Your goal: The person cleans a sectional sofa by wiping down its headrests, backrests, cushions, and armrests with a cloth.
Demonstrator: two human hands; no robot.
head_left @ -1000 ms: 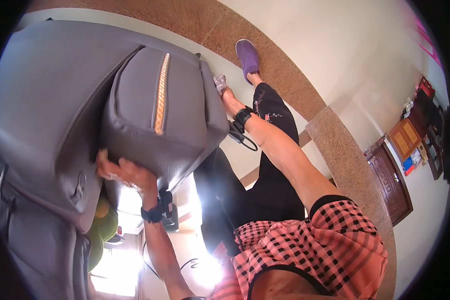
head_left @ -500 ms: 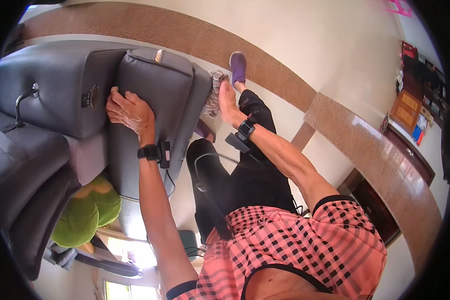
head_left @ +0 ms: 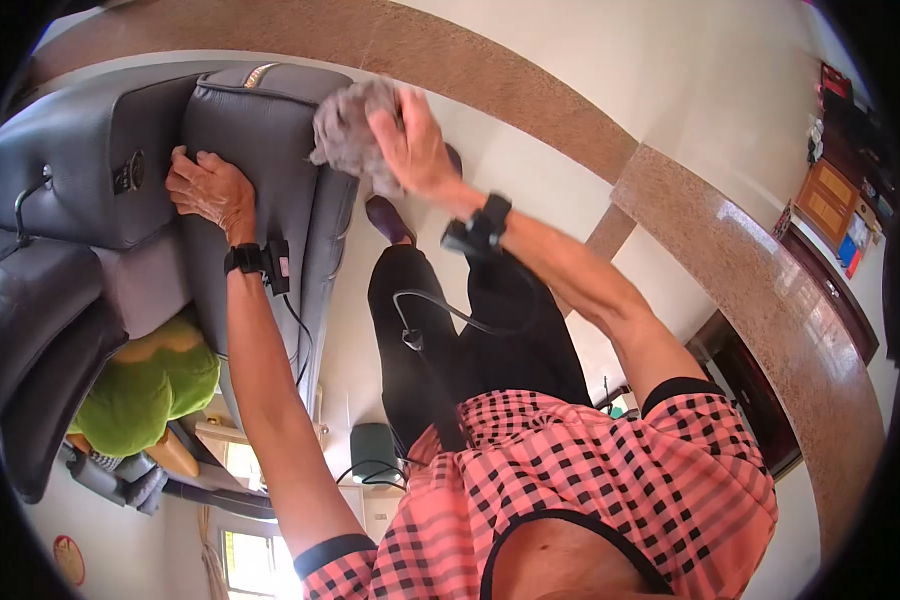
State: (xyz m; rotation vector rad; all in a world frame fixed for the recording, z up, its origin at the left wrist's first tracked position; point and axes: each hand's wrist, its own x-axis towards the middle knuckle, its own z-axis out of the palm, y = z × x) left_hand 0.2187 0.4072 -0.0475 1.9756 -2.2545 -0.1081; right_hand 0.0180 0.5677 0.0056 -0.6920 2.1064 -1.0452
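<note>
A grey leather recliner sofa [head_left: 80,120] fills the left side of the head view. My left hand [head_left: 213,195] rests on its seat cushion [head_left: 262,125], fingers apart and a little bent, holding nothing. Bunched up in my right hand [head_left: 417,145] is a grey cleaning cloth [head_left: 355,130]. It overlaps the cushion's front edge in view; whether it touches the leather I cannot tell. My fingers are partly blurred around the cloth. Each wrist wears a black strap with a small device, and a cable runs from the left one.
A curved metal lever [head_left: 32,205] and a round control panel [head_left: 128,172] sit on the sofa. Beside it lies a green plush cushion [head_left: 150,390]. A brown stone strip [head_left: 510,80] crosses the pale floor. Wooden furniture [head_left: 825,200] stands at the right.
My right hand has lifted the cloth up and leftward from beside the sofa's front edge to over the cushion's corner. The camera view has shifted, and my left hand stays on the seat.
</note>
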